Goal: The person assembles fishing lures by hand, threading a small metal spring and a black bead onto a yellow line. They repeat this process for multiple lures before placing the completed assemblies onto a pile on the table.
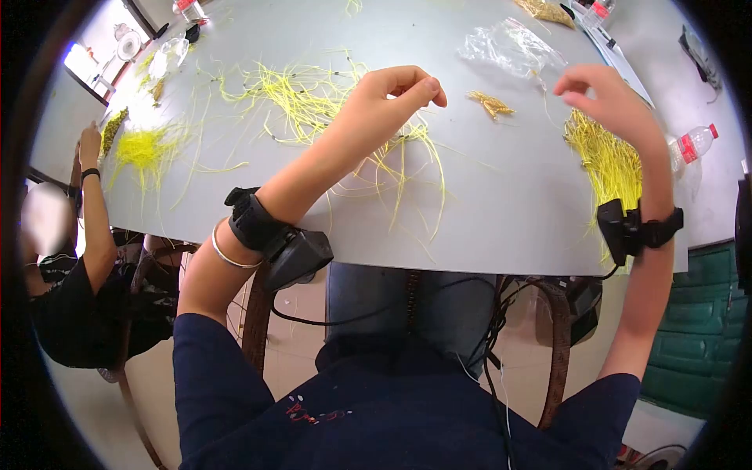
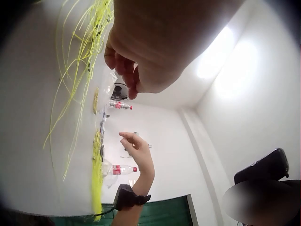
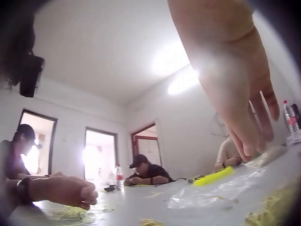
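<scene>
My left hand point(image 1: 392, 94) is raised over a loose pile of thin yellow-green strands point(image 1: 301, 98), its fingers loosely curled and the thumb close to the forefinger. Nothing shows in its grasp in the left wrist view. My right hand point(image 1: 607, 98) hovers at the right, fingers slightly bent and holding nothing. Below it lies a thick bundle of yellow stems point(image 1: 611, 168) with golden, wheat-like tops. Between the hands, a small golden bunch of wheat-like ears point(image 1: 491, 104) rests on the grey table point(image 1: 501, 196).
A crumpled clear plastic bag point(image 1: 509, 48) lies beyond the wheat-like bunch. Bottles with red labels point(image 1: 693, 147) stand around the table edges. At the left, another person's arm point(image 1: 95, 196) reaches beside a second yellow strand pile point(image 1: 145, 149). Black cables point(image 1: 493, 329) hang near my lap.
</scene>
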`<state>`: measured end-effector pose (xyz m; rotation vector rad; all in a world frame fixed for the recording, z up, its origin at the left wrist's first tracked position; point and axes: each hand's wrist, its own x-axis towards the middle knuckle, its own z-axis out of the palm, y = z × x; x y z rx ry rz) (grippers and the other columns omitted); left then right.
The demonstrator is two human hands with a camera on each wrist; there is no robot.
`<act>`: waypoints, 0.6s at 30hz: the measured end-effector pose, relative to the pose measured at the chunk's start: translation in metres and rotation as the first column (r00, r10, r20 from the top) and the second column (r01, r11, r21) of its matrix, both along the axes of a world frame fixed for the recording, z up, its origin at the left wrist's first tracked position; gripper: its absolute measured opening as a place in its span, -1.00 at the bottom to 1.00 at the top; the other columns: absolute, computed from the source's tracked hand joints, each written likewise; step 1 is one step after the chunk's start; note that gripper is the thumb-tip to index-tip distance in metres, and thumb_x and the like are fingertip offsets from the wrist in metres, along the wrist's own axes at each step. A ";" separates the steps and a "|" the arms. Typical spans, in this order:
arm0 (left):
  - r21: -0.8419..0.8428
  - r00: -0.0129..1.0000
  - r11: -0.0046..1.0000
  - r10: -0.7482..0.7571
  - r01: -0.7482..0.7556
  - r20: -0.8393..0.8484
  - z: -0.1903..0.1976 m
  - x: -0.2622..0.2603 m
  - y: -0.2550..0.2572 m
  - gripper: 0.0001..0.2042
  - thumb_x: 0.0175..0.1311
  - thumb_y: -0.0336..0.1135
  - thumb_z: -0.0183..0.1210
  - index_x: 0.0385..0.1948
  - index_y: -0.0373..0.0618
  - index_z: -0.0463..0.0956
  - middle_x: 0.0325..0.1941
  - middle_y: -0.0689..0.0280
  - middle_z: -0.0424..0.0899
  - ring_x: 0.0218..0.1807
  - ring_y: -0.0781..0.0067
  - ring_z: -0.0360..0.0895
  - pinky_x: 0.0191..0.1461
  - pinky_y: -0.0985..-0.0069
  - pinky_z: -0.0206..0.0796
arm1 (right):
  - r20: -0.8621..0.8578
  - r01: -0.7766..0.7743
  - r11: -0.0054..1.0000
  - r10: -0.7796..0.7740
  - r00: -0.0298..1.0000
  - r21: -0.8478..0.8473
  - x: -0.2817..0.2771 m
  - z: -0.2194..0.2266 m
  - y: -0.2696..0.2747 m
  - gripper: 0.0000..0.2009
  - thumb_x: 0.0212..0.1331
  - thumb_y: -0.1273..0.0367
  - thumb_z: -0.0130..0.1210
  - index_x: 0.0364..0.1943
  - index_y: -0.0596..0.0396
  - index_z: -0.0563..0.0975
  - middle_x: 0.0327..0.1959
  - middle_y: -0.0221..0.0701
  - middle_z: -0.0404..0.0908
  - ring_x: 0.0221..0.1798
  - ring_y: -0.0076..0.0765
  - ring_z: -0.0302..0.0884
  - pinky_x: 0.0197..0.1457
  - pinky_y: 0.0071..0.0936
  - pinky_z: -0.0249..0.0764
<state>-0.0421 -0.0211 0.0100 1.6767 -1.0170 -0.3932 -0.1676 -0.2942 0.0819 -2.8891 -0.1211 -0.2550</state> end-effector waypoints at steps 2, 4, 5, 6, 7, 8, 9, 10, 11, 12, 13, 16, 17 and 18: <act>-0.015 1.000 1.000 0.010 -0.010 0.003 0.002 0.003 0.001 -0.72 0.26 -0.14 -0.08 -0.45 -0.11 0.51 -0.38 0.47 0.51 -0.27 0.68 0.32 -0.20 0.66 0.12 | -0.128 0.037 0.999 -0.039 0.991 -0.021 0.014 -0.003 0.030 -0.85 -0.09 0.48 0.09 -0.38 0.19 0.50 -0.53 -0.34 0.49 -0.44 -0.42 0.41 -0.31 -0.52 0.35; -0.034 0.998 0.998 0.051 -0.050 0.023 0.003 0.006 0.003 -0.72 0.26 -0.14 -0.08 -0.45 -0.12 0.51 -0.38 0.47 0.52 -0.26 0.67 0.32 -0.19 0.65 0.13 | -0.250 0.069 0.997 -0.078 0.965 -0.047 0.023 -0.010 0.042 -0.83 -0.10 0.47 0.11 -0.36 0.17 0.50 -0.47 -0.34 0.51 -0.40 -0.37 0.41 -0.25 -0.50 0.36; -0.032 0.998 0.998 0.054 -0.054 0.029 0.004 0.007 0.003 -0.72 0.26 -0.14 -0.08 -0.45 -0.12 0.51 -0.38 0.47 0.52 -0.26 0.67 0.32 -0.19 0.65 0.13 | -0.226 0.092 0.990 -0.114 0.967 -0.106 0.028 -0.020 0.044 -0.85 -0.10 0.46 0.12 -0.39 0.17 0.48 -0.49 -0.33 0.50 -0.39 -0.35 0.42 -0.27 -0.47 0.35; -0.036 0.998 0.998 0.057 -0.056 0.023 0.004 0.008 0.004 -0.72 0.26 -0.14 -0.08 -0.44 -0.12 0.52 -0.38 0.46 0.52 -0.25 0.67 0.32 -0.19 0.65 0.13 | -0.202 0.117 0.980 -0.149 0.968 -0.163 0.032 -0.029 0.045 -0.87 -0.11 0.46 0.12 -0.43 0.17 0.46 -0.51 -0.32 0.49 -0.39 -0.32 0.42 -0.28 -0.44 0.35; -0.040 0.998 0.997 0.062 -0.061 0.015 0.005 0.009 0.004 -0.72 0.26 -0.14 -0.09 -0.44 -0.12 0.52 -0.38 0.46 0.52 -0.25 0.66 0.32 -0.19 0.65 0.13 | -0.199 0.112 0.981 -0.143 0.970 -0.160 0.034 -0.034 0.046 -0.87 -0.11 0.46 0.12 -0.43 0.17 0.46 -0.51 -0.32 0.49 -0.39 -0.32 0.42 -0.28 -0.44 0.35; -0.037 0.998 0.997 0.068 -0.067 0.017 0.005 0.009 0.004 -0.72 0.26 -0.14 -0.09 -0.44 -0.12 0.52 -0.38 0.46 0.52 -0.25 0.66 0.32 -0.19 0.65 0.13 | -0.184 0.176 0.970 -0.206 0.961 -0.167 0.034 -0.040 0.048 -0.88 -0.11 0.46 0.12 -0.46 0.16 0.44 -0.52 -0.32 0.48 -0.39 -0.30 0.42 -0.29 -0.42 0.34; -0.024 0.998 0.998 0.063 -0.062 0.011 0.005 0.009 0.004 -0.72 0.26 -0.14 -0.08 -0.44 -0.12 0.52 -0.38 0.46 0.52 -0.25 0.67 0.33 -0.19 0.66 0.13 | -0.170 0.239 0.956 -0.268 0.948 -0.171 0.034 -0.044 0.050 -0.88 -0.12 0.46 0.12 -0.49 0.15 0.43 -0.53 -0.32 0.47 -0.38 -0.28 0.41 -0.31 -0.40 0.33; -0.011 0.998 0.998 0.057 -0.057 0.004 0.005 0.008 0.004 -0.72 0.26 -0.14 -0.08 -0.44 -0.12 0.52 -0.38 0.46 0.52 -0.25 0.67 0.33 -0.19 0.66 0.13 | -0.173 0.234 0.958 -0.262 0.950 -0.168 0.034 -0.045 0.051 -0.88 -0.12 0.46 0.12 -0.49 0.15 0.43 -0.53 -0.32 0.47 -0.38 -0.28 0.41 -0.31 -0.40 0.33; -0.007 0.998 0.998 0.062 -0.062 0.002 0.004 0.009 0.004 -0.72 0.26 -0.14 -0.08 -0.44 -0.12 0.52 -0.38 0.46 0.52 -0.25 0.67 0.33 -0.19 0.66 0.13 | -0.181 0.256 0.950 -0.287 0.941 -0.178 0.035 -0.047 0.052 -0.89 -0.11 0.46 0.12 -0.48 0.13 0.43 -0.53 -0.32 0.47 -0.37 -0.28 0.42 -0.30 -0.41 0.33; -0.016 0.998 0.998 0.056 -0.056 -0.001 0.003 0.009 0.003 -0.72 0.26 -0.14 -0.08 -0.43 -0.12 0.52 -0.38 0.46 0.52 -0.25 0.67 0.33 -0.19 0.67 0.13 | -0.189 0.278 0.942 -0.312 0.931 -0.189 0.035 -0.048 0.052 -0.89 -0.11 0.45 0.11 -0.48 0.12 0.43 -0.52 -0.32 0.47 -0.36 -0.29 0.42 -0.29 -0.41 0.33; -0.026 0.999 0.998 0.050 -0.050 -0.004 0.002 0.010 0.003 -0.72 0.26 -0.14 -0.08 -0.43 -0.12 0.53 -0.38 0.46 0.51 -0.26 0.67 0.32 -0.19 0.67 0.13 | -0.192 0.272 0.944 -0.307 0.932 -0.187 0.033 -0.048 0.051 -0.89 -0.11 0.45 0.11 -0.48 0.12 0.43 -0.52 -0.32 0.47 -0.36 -0.29 0.42 -0.29 -0.41 0.33; -0.051 0.999 0.998 0.049 -0.048 0.014 0.001 0.014 0.002 -0.75 0.25 -0.17 -0.05 -0.33 -0.12 0.54 -0.36 0.44 0.53 -0.24 0.68 0.35 -0.20 0.69 0.13 | -0.102 0.293 0.938 -0.314 0.944 -0.184 0.024 -0.045 0.052 -0.92 -0.09 0.46 0.09 -0.47 0.09 0.44 -0.50 -0.33 0.48 -0.35 -0.28 0.42 -0.28 -0.41 0.34; -0.047 0.999 0.997 0.053 -0.052 0.011 0.001 0.013 0.002 -0.75 0.25 -0.17 -0.05 -0.33 -0.12 0.54 -0.36 0.44 0.53 -0.24 0.68 0.35 -0.20 0.69 0.13 | -0.057 0.293 0.944 -0.304 0.951 -0.153 0.022 -0.042 0.057 -0.93 -0.05 0.44 0.09 -0.46 0.11 0.47 -0.49 -0.33 0.51 -0.40 -0.28 0.45 -0.32 -0.42 0.36; -0.079 0.998 0.995 0.068 -0.066 0.014 0.001 0.012 0.001 -0.77 0.20 -0.19 0.01 -0.30 -0.13 0.55 -0.37 0.37 0.55 -0.25 0.62 0.39 -0.17 0.63 0.19 | -0.012 0.291 0.949 -0.295 0.956 -0.121 0.022 -0.042 0.061 -0.92 -0.02 0.42 0.08 -0.46 0.12 0.49 -0.49 -0.33 0.54 -0.44 -0.27 0.48 -0.36 -0.42 0.38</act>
